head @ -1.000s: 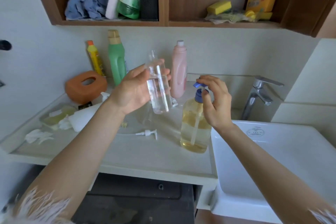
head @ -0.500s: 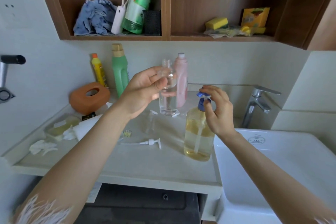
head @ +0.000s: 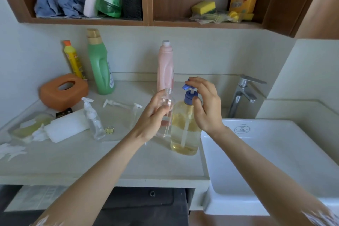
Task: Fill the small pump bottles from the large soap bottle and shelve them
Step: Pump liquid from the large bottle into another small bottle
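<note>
At the far left of the pale worktop (head: 60,159) a round orange tissue holder (head: 63,91) is sitting in front of a slim yellow bottle with an orange cap (head: 73,59) and a tall green plastic bottle with a tan cap (head: 100,64), both standing against the wall. Nearer the front, a small clear pump bottle with a white pump head (head: 93,119) is standing upright, and a loose white pump head with its tube (head: 114,103) is lying on the worktop just behind it. At the middle, the left hand (head: 153,118) is gripping a small clear open-necked bottle (head: 166,113), holding it upright just beside the large soap bottle, with a tall pink bottle with a white cap (head: 165,66) standing behind. The large clear bottle of yellow soap with a blue pump (head: 185,130) is standing on the worktop near its right edge, and the right hand (head: 206,104) is curling over its pump head, fingertips on the blue nozzle and thumb at the collar. Further right, a chrome tap (head: 242,93) is rising above a white rectangular sink (head: 275,161). Overhead, a wooden shelf (head: 146,22) is carrying cloths, a green bottle and yellow sponges.
</note>
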Action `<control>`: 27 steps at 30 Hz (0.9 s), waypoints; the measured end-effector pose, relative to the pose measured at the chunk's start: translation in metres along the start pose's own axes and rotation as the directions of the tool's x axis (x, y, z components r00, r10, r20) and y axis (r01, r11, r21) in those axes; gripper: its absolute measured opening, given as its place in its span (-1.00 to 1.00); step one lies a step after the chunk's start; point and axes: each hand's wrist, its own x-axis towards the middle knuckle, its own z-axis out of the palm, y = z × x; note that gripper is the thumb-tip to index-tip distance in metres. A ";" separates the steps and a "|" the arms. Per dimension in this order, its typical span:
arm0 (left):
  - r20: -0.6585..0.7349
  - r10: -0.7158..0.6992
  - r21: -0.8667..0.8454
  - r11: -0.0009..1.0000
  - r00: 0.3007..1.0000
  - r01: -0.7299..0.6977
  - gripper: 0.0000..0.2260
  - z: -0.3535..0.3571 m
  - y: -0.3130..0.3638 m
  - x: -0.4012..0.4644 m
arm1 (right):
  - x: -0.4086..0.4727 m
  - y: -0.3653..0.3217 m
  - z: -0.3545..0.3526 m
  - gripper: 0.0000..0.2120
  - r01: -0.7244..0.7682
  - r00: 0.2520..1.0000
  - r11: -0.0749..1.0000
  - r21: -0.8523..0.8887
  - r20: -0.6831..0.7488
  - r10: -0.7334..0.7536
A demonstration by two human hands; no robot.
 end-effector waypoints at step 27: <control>-0.137 0.023 -0.078 0.996 0.990 -0.034 -0.69 0.021 0.003 -0.001 | -0.006 0.011 0.009 -0.62 0.026 0.999 1.000 -0.009 -0.030 -0.026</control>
